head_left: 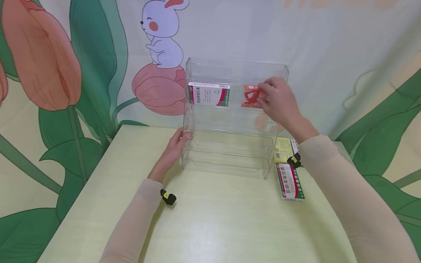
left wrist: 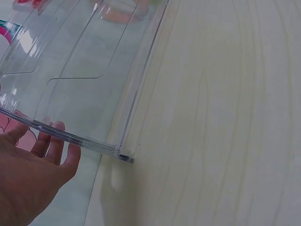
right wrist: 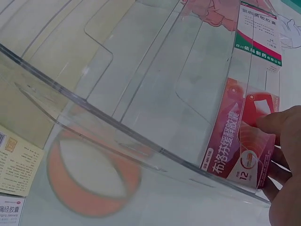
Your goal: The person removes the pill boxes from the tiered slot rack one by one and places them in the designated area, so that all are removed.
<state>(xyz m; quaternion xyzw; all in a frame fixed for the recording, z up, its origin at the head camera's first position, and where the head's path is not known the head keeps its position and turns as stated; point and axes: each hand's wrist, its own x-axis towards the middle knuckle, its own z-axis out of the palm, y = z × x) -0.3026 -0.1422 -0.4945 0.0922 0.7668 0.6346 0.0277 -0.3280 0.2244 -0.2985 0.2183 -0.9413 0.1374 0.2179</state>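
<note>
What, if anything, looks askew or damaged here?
Nothing stands out: the clear rack stands upright, the white-and-green box on it lines up with its shelf, fingers hold the red box, and no spill or damage shows.

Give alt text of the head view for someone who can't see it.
A person's right hand holds a red cardboard box at the upper right of a clear plastic tiered rack, while the left hand grips the rack's left edge. A white, red and green box stands in its upper left; more boxes lie on the pale table.
</note>
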